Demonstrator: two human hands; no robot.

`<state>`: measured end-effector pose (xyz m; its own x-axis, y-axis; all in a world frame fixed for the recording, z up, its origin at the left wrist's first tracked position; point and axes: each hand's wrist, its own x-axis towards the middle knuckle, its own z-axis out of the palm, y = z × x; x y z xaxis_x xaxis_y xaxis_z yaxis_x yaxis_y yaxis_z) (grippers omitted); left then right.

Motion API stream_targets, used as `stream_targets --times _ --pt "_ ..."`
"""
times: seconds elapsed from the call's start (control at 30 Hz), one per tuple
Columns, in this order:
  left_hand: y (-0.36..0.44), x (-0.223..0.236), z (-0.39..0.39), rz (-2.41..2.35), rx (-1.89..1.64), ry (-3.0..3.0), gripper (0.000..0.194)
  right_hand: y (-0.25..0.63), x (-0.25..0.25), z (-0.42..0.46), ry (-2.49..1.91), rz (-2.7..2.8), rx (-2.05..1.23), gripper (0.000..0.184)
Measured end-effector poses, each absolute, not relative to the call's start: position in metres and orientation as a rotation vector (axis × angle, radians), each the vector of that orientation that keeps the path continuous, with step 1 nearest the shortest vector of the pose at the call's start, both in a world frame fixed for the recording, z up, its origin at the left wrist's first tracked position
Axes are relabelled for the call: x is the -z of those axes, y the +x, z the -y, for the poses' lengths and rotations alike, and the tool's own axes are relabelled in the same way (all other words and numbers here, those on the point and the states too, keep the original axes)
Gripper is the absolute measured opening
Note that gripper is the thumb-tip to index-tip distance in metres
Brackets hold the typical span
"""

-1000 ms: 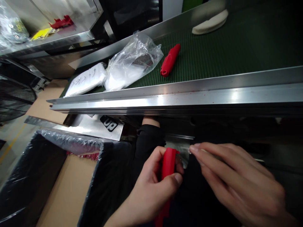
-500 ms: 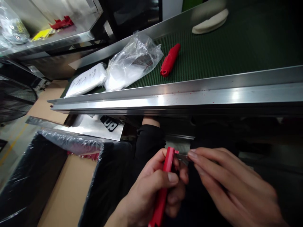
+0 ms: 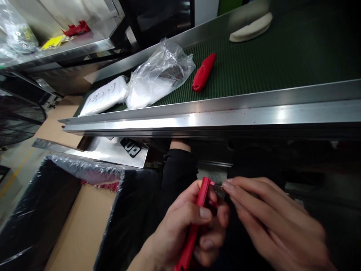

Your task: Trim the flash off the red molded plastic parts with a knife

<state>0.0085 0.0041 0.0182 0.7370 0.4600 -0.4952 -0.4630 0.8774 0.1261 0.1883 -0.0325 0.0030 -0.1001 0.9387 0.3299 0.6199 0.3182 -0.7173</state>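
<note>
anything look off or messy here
Small red specks are scattered along the steel conveyor rail, like trimmings from the red part the left hand grips. Nothing else stands out.

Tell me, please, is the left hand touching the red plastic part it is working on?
Touching. The head view shows the left hand wrapped around the red plastic part, thumb pressed on its near face and fingers curled behind it, with no gap.
</note>
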Motion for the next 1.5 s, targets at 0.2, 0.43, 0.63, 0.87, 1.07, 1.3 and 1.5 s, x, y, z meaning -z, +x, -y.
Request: stream_targets --times 0.2,0.43,0.63,0.87,1.07,1.3,1.5 --pt "0.0079 -0.0167 -0.0033 -0.512 -0.505 -0.027 0.016 0.189 0.001 0.0366 -1.37 1.81 -0.55 0.037" --pt "0.0098 -0.0185 -0.0021 -0.548 -0.521 -0.051 0.017 0.1882 -0.0027 0.0345 -1.381 1.791 -0.572 0.035" --pt "0.0103 -0.0169 -0.0001 -0.543 -0.516 -0.052 0.016 0.1882 -0.0018 0.0326 -1.377 1.798 -0.564 0.035" --pt "0.011 -0.0192 -0.0011 -0.553 -0.534 -0.05 0.017 0.1904 0.0016 0.0357 -1.383 1.801 -0.551 0.037" --pt "0.0124 -0.015 0.0008 -0.459 -0.528 -0.072 0.018 0.1905 0.0017 0.0359 -1.368 1.864 -0.473 0.038" --pt "0.0135 -0.0177 0.004 -0.42 -0.559 -0.093 0.02 0.1914 -0.0013 0.035 -1.361 1.859 -0.503 0.034" --pt "0.0129 -0.0187 0.0023 -0.464 -0.538 -0.103 0.019 0.1884 -0.0049 0.0355 -1.39 1.771 -0.55 0.033"
